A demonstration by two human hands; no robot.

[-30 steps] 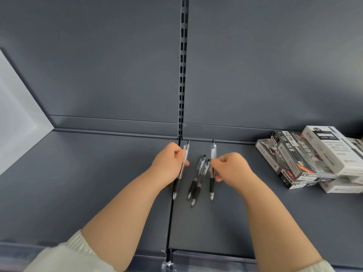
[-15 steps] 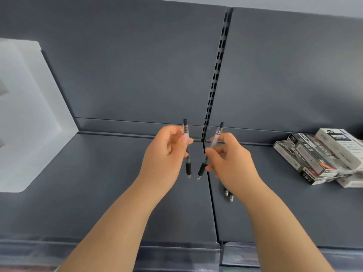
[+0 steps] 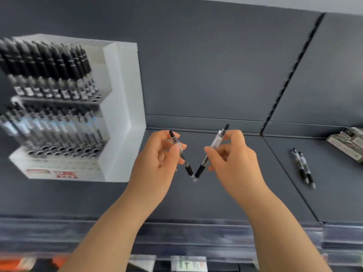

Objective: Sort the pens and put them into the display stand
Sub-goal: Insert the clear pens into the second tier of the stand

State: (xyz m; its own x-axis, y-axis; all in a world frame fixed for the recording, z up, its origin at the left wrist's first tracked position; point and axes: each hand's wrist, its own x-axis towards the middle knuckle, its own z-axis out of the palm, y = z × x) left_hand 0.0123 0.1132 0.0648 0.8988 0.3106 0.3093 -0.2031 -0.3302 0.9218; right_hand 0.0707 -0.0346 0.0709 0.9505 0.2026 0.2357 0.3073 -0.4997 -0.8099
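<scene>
Two forearms enter from the bottom edge and pass over the clear price rail (image 3: 188, 232) at the front of the grey shelf (image 3: 216, 201). The left hand (image 3: 157, 165) pinches the first pen (image 3: 187, 166) at its clear barrel, clicker end up, black grip and tip angled down to the right. The right hand (image 3: 233, 163) pinches the second pen (image 3: 215, 141) in the same manner, clicker end up to the right, tip angled down to the left. The hands are apart and raised above the shelf. The two tips converge between them in a V; whether the tips touch cannot be determined. To the right, well apart from the hands, two loose pens (image 3: 303, 167) lie side by side on the shelf. To the left stands the white display stand (image 3: 121, 114), stepped in tiers, each tier holding a row of upright pens; motion blur obscures detail and the red lettering on its front face. Boxes (image 3: 347, 142) sit at the far right edge, near the back panel (image 3: 206, 65). A slotted upright (image 3: 288, 75) runs up the panel.
</scene>
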